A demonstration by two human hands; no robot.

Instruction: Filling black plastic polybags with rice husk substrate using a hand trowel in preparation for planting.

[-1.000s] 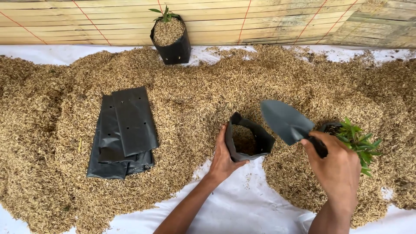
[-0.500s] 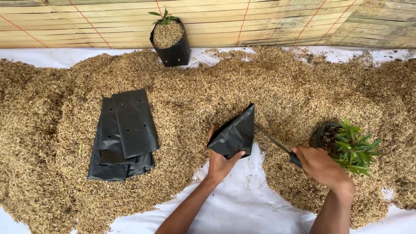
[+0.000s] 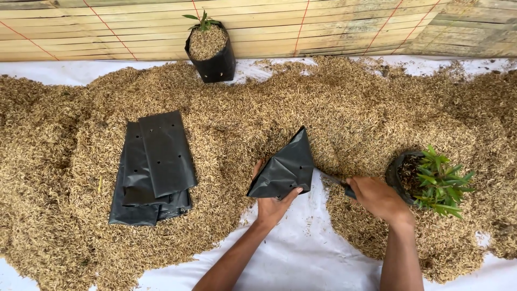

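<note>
My left hand (image 3: pixel 272 202) grips a black plastic grow bag (image 3: pixel 285 168), tilted so its mouth faces right over the rice husk pile (image 3: pixel 344 108). My right hand (image 3: pixel 377 198) holds the dark handle of a small trowel (image 3: pixel 336 182); its blade is hidden inside the bag. Just right of my right hand, a green seedling (image 3: pixel 441 180) grows in a black pot (image 3: pixel 396 172) sunk in the husks.
A stack of flat black grow bags (image 3: pixel 153 167) lies on the husks at left. A filled black bag with a small seedling (image 3: pixel 211 46) stands at the back by the bamboo wall (image 3: pixel 323 21). White sheet (image 3: pixel 312 253) shows under my arms.
The trowel, raised above the upright open bag a second ago, has come down and its blade has gone into the bag. The bag has tipped onto its side.
</note>
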